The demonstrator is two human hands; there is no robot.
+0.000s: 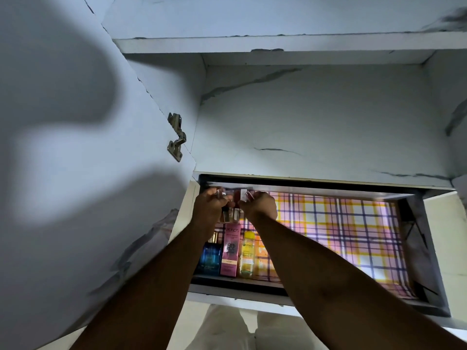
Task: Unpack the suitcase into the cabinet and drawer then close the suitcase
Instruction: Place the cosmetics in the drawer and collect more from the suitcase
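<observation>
- Both arms reach from the bottom edge up into the open drawer, the landmark here.
- At the drawer's back left corner, the left hand curls round small bottles, gripping them.
- Just right of it, the right hand pinches the same small bottles.
- Best way, I think: stand them upright in a neat row at the back, then let go gently so none tip.
- At the drawer's front left sit a blue box, a pink box and a yellow bottle, side by side.
- A checked liner covers the drawer floor.
- Left of the drawer hangs the open door with a hinge; above is a marble-look shelf.
- No suitcase is in view.
</observation>
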